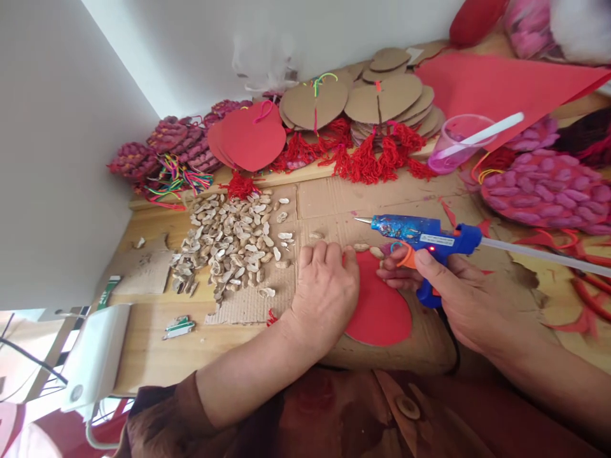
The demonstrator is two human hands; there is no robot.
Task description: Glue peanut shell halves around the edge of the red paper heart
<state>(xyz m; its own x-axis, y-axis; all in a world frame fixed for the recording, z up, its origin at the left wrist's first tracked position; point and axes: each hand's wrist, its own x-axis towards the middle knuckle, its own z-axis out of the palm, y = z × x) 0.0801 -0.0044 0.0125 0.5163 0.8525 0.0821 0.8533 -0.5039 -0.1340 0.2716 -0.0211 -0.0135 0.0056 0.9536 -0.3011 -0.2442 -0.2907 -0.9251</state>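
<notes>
My right hand (463,292) grips a blue hot glue gun (405,228), with fingers around its handle and orange trigger. The gun's metal nozzle points left, and a clear glue stick juts from its back. Below lies a red rounded cutout (382,312), partly covered by my left hand (327,286). That hand's fingers are curled together at the cutout's left edge; whatever they pinch is hidden. A few peanut shells (376,252) rest by the cutout's top edge. Farther left, many half shells (238,235) are heaped on cardboard.
Behind stand cardboard discs (312,105) with red tassels (365,159), red heart cutouts (258,137) and shell-covered pink pieces (548,191). A plastic cup (458,140) holding a white stick stands at the back right. Red scraps lie at the right; a white device (95,350) sits left.
</notes>
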